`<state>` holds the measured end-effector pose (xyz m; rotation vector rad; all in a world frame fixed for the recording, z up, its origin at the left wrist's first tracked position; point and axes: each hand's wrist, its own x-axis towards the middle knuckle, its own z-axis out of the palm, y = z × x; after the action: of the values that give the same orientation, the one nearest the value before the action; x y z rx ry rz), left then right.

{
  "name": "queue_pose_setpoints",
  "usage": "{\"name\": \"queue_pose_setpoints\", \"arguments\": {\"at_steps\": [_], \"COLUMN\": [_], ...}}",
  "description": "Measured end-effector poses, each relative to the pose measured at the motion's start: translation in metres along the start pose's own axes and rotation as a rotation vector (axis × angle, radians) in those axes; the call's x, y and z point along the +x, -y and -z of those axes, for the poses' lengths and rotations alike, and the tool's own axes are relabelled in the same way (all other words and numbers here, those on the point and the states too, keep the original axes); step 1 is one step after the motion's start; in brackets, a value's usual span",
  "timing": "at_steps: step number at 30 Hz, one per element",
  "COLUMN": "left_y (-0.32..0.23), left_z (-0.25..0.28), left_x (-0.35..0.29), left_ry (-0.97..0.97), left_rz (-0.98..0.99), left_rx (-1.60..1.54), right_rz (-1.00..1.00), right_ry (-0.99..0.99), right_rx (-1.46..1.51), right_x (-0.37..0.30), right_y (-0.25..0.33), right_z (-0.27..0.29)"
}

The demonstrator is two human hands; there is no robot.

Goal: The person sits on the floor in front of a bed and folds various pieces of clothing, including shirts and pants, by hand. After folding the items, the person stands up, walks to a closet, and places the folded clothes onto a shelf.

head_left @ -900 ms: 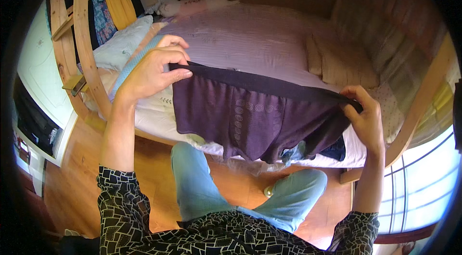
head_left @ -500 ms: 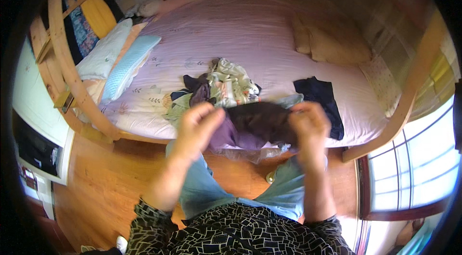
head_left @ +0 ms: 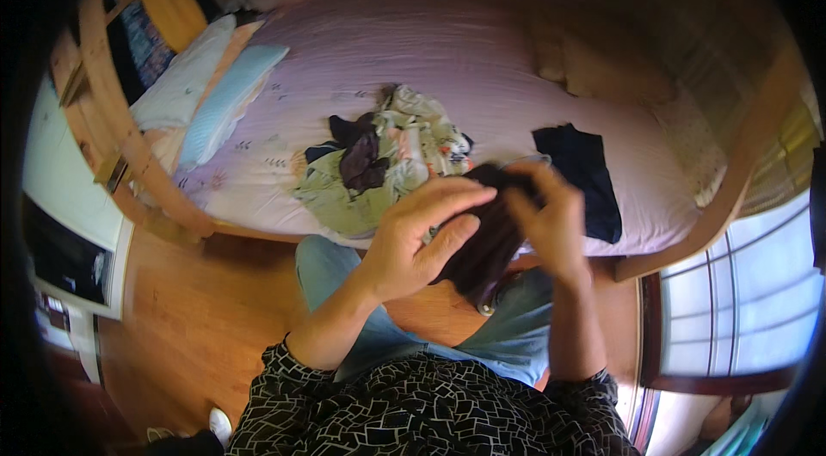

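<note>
A dark brown-purple piece of clothing [head_left: 482,245] hangs in folds in front of me, over the near edge of the bed; its exact kind cannot be made out. My right hand [head_left: 555,219], slightly blurred, grips its upper right part, with some fingers hidden behind the cloth. On the other side, my left hand [head_left: 413,241] has its fingers stretched out and the thumb apart, fingertips at the cloth's upper left edge. Just beyond lies a rumpled pile of pale green and patterned clothes [head_left: 404,146], with a dark purple garment [head_left: 363,162] on it.
A folded black garment [head_left: 581,181] lies to the right on the lilac bedsheet [head_left: 413,34]. Pillows [head_left: 232,103] lean at the left by the wooden bed frame [head_left: 120,112]. Brown cushions [head_left: 602,69] are at the far right. Wooden floor [head_left: 206,310] shows below.
The dark garment was stretched wide between both hands; now it hangs gathered and narrower. My left hand has moved right, toward my right hand, and its fingers have spread.
</note>
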<state>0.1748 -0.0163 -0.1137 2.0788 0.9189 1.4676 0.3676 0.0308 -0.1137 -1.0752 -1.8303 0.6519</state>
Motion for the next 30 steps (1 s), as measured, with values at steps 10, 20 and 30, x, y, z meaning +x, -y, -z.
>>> {"name": "queue_pose_setpoints", "arguments": {"at_steps": [10, 20, 30], "left_y": [0.111, 0.196, 0.287], "left_z": [0.042, 0.065, 0.095], "left_x": [-0.093, -0.105, -0.075], "left_ry": [-0.485, -0.486, -0.073], "left_rz": [0.542, 0.619, 0.386], "left_rx": [-0.026, 0.326, 0.951], "right_rz": [0.359, -0.078, -0.137], "right_ry": [-0.305, 0.13, 0.021], "right_rx": [-0.276, -0.503, -0.392], "right_x": [0.068, -0.082, -0.091], "right_y": [0.02, -0.132, -0.106], "right_z": [0.06, 0.027, 0.019]}}
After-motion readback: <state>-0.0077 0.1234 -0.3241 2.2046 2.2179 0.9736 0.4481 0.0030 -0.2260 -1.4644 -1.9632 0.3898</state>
